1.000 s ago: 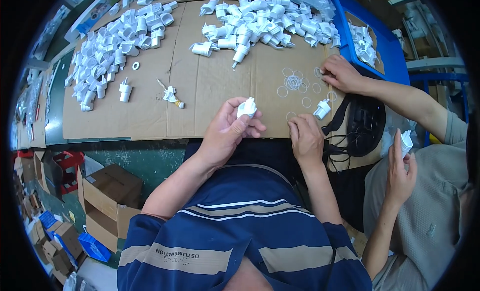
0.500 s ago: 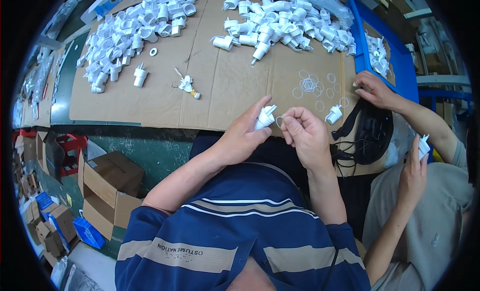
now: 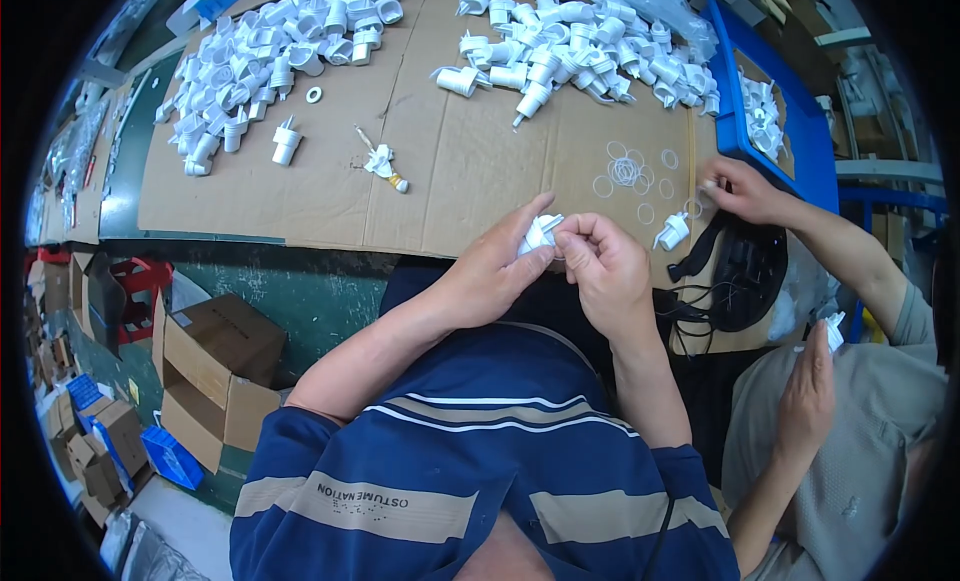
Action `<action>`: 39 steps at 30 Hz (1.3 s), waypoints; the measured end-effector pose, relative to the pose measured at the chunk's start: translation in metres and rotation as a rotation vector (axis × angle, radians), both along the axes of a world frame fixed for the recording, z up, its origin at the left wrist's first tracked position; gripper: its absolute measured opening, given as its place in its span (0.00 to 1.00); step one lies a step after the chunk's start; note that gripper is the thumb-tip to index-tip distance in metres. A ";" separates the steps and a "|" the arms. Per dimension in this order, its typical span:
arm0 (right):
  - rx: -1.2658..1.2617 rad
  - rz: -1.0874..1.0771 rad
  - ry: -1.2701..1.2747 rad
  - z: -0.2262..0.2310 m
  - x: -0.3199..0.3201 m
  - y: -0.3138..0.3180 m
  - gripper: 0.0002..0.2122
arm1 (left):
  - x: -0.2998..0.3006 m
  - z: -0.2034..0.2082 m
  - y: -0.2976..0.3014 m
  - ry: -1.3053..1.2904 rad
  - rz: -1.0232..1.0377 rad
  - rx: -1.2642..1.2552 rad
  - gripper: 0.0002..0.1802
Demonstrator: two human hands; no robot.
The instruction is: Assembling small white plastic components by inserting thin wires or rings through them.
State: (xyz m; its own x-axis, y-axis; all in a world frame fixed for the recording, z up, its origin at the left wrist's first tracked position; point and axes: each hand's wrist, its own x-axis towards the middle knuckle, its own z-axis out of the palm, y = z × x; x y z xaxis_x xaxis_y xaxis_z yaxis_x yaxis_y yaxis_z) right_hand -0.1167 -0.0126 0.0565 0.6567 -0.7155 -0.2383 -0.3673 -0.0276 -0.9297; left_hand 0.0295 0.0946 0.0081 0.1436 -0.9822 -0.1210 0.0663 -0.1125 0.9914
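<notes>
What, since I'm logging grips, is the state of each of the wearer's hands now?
Left hand: holding a white plastic part.
Right hand: closed in a pinch at that part; whether it grips anything cannot be told.

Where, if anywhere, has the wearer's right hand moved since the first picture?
Yes, the right hand moved left, judged against the ring cluster on the cardboard.

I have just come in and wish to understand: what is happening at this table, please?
The person's left hand holds a white plastic part, and the right hand meets it from the right side. Piles of white parts and loose thin rings lie on the cardboard. At the right, a co-worker's hand holds another white part.
</notes>
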 end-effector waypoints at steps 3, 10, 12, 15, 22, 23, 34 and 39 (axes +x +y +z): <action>-0.071 -0.001 0.007 0.000 0.001 0.001 0.03 | -0.001 0.001 0.001 -0.059 0.003 -0.026 0.33; -0.191 -0.014 -0.008 0.000 0.002 0.006 0.05 | -0.001 0.005 0.005 -0.194 0.009 -0.056 0.31; -0.197 -0.014 -0.009 0.001 0.001 0.005 0.05 | -0.001 0.005 0.007 -0.211 0.021 -0.062 0.31; 0.312 -0.029 -0.162 0.004 -0.006 -0.003 0.07 | -0.001 0.002 0.009 -0.172 0.059 -0.072 0.32; 0.228 0.022 -0.052 0.009 -0.007 0.004 0.10 | -0.002 0.002 0.010 -0.039 0.099 -0.057 0.32; 0.046 0.025 -0.038 0.006 -0.008 0.004 0.09 | -0.003 -0.001 0.011 0.009 0.088 -0.068 0.33; 0.006 -0.207 -0.291 -0.005 -0.006 0.007 0.04 | 0.002 0.003 0.014 0.056 -0.122 -0.162 0.35; 0.290 -0.250 -0.378 -0.005 -0.004 0.007 0.03 | 0.000 -0.001 0.017 -0.141 -0.214 -0.251 0.39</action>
State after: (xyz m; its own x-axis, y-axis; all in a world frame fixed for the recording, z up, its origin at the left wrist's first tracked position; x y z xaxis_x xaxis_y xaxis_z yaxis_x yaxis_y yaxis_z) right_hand -0.1209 -0.0056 0.0512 0.5528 -0.8011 -0.2293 0.0323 0.2956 -0.9548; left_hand 0.0291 0.1118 0.0069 -0.0701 -0.9884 0.1344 -0.0719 0.1394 0.9876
